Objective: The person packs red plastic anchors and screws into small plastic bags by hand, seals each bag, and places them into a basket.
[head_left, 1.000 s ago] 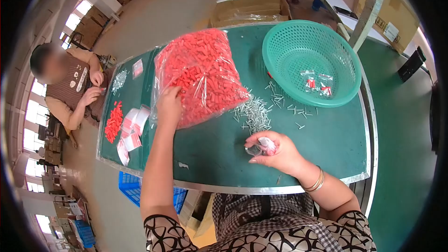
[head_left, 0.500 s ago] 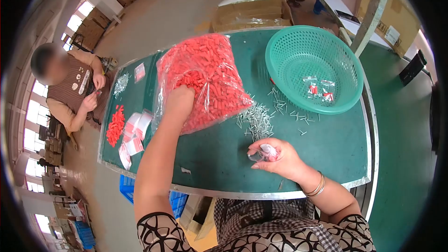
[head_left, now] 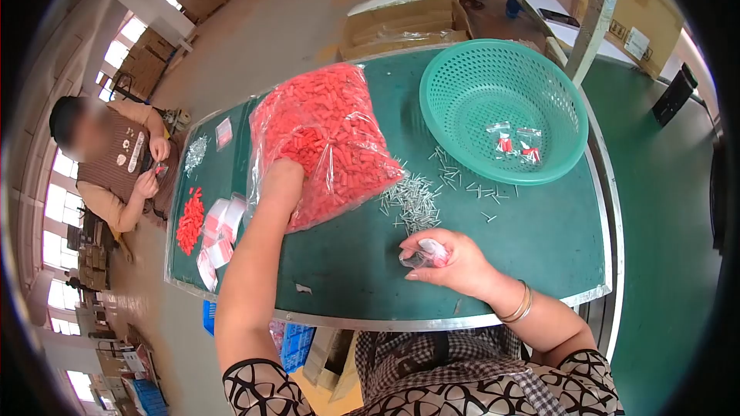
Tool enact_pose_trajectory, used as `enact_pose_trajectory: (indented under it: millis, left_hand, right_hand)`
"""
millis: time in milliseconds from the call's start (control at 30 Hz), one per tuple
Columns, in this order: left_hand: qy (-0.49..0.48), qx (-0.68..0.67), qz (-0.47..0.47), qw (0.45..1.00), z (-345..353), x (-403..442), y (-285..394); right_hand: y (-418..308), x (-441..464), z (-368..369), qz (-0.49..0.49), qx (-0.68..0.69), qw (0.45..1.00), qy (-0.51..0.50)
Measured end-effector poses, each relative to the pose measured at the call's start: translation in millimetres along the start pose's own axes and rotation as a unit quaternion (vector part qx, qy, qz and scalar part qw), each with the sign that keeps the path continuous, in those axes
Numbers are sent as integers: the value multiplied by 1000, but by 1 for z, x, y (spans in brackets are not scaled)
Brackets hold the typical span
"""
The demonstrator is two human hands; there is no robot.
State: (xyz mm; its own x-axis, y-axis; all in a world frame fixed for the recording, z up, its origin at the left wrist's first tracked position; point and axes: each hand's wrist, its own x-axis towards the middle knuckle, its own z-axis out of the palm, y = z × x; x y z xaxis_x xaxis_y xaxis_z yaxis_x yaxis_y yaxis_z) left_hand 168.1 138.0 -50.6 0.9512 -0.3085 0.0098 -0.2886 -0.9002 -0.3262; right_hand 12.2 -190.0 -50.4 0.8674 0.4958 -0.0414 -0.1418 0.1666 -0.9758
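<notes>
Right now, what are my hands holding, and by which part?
Right hand: a clear plastic bag, by its sides. Left hand: cannot tell; its grip is hidden at the large bag.

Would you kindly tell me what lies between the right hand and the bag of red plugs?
The head view shows a pile of small silvery metal pieces between the right hand and the bag of red plugs, on the green table.

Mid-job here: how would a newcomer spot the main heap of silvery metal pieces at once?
On the green table, find the big clear bag of red pieces. The main heap of silvery metal pieces lies by its near right corner, just beyond the right hand. It is denser than the loose scatter beside the green basket and larger than the other silvery heap at the table's left end.
</notes>
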Motion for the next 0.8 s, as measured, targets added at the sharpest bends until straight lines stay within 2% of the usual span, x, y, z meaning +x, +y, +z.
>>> enact_pose_trajectory:
  millis: [67,267,367,567,767,800]
  left_hand:
    - [-13,-11,-26,999,-11,-2,1]
    - [-34,-22,-11,999,-9,-3,-3]
    - [9,-37,10,999,-18,-10,-5]
    - [16,-60,-18,998,-12,-17,-9]
    - [-49,-80,-27,995,-13,-12,-9]
    - [-17,-83,-38,996,-13,-12,-7]
  right_hand:
    - [-1,0,0,7,-19,1000,-3]
    - [-1,1,0,4,-14,1000,-7]
    - [-3,2,0,2,-29,1000,-4]
    - [-1,2,1,7,-26,1000,-11]
    - [5,3,-1,0,10,1000,3]
    - [5,3,-2,5,6,1000,3]
